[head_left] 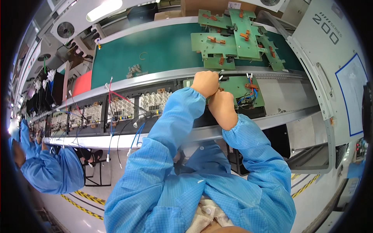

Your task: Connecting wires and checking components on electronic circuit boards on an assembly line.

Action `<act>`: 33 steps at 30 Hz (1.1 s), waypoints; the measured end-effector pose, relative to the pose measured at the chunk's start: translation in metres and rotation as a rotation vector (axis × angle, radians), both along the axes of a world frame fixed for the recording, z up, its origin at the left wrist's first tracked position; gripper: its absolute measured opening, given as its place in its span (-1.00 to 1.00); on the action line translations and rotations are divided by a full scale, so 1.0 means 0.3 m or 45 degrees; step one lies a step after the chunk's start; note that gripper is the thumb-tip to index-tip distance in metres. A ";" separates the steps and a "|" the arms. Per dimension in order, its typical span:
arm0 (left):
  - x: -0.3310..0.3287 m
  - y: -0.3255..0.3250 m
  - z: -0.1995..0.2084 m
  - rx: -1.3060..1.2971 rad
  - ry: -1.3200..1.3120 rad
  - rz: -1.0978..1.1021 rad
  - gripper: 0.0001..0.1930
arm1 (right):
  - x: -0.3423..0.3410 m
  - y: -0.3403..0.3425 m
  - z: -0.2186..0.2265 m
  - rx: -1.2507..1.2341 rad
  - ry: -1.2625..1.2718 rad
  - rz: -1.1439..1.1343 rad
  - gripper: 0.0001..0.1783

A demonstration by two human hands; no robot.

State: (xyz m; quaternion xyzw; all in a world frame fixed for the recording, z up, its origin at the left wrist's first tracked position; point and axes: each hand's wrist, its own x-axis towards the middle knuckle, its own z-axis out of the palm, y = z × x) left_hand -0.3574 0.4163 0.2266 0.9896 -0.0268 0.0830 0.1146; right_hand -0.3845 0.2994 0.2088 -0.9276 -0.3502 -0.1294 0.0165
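A green circuit board [235, 84] lies in a dark tray on the rail in front of me, with brown clips and blue, red and white-tipped wires [252, 93] at its right part. Over its left part, my left hand [206, 83] is closed, fingers curled down. Right beside it and a little nearer to me, my right hand [223, 109] is also closed, its fingertips meeting the left hand's. A short white-tipped lead [220, 77] sticks out by the left fingers. Whatever is pinched between the hands is hidden by the fingers.
Left along the rail, several boards with white connectors [155, 101] trail loose wires over the front edge. Behind, a green mat [167, 44] bears stacked green boards [246, 39] and small metal parts [134, 70]. A white machine [330, 50] stands right; a blue-sleeved person [52, 169] works far left.
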 end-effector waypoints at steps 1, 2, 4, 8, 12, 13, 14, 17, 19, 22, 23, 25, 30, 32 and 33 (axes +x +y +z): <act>-0.002 0.000 0.001 -0.008 -0.059 -0.036 -0.75 | 0.000 -0.002 -0.008 0.015 -0.005 -0.011 -0.89; -0.007 -0.001 -0.001 0.007 -0.064 -0.046 -0.75 | 0.001 -0.002 -0.024 0.069 -0.033 -0.014 -0.90; -0.018 -0.004 -0.008 -0.046 -0.071 -0.047 -0.75 | -0.004 -0.008 -0.036 0.133 -0.063 -0.027 -0.92; -0.053 0.025 -0.002 -0.236 -0.118 -0.068 -0.78 | -0.007 -0.011 -0.034 0.114 -0.033 -0.033 -0.93; -0.075 0.037 -0.045 -0.403 -0.171 0.005 -0.77 | -0.005 0.002 -0.063 0.089 -0.147 -0.042 -0.93; -0.093 0.030 -0.060 -0.390 -0.170 -0.024 -0.78 | 0.004 0.005 -0.078 0.085 -0.148 -0.043 -0.93; -0.081 0.033 -0.061 -0.395 -0.168 -0.026 -0.78 | 0.014 0.010 -0.101 0.118 -0.119 -0.066 -0.92; -0.075 0.056 -0.059 -0.400 -0.237 -0.198 -0.82 | -0.008 -0.012 -0.074 0.054 -0.111 -0.064 -0.89; -0.089 0.069 -0.054 -0.457 -0.200 -0.225 -0.81 | -0.007 -0.006 -0.063 -0.002 -0.105 -0.070 -0.85; -0.096 0.058 -0.006 -0.459 -0.030 -0.212 -0.82 | 0.015 -0.043 -0.066 0.106 0.032 -0.017 -0.80; -0.092 0.056 0.012 -0.402 0.101 -0.163 -0.83 | 0.022 -0.063 -0.029 0.102 0.034 -0.008 -0.80; -0.081 0.052 0.010 -0.411 0.084 -0.161 -0.83 | 0.042 -0.131 0.099 -0.034 0.242 0.224 -0.73; -0.107 0.039 0.009 -0.282 -0.085 -0.222 -0.81 | 0.296 -0.150 0.312 -0.024 0.108 0.566 -0.67; -0.137 0.009 0.033 -0.419 -0.317 0.057 -0.76 | 0.477 -0.110 0.233 -0.117 0.256 0.408 -0.61; -0.147 0.006 0.030 -0.443 -0.411 0.105 -0.74 | 0.526 -0.092 0.205 -0.131 0.487 0.252 -0.58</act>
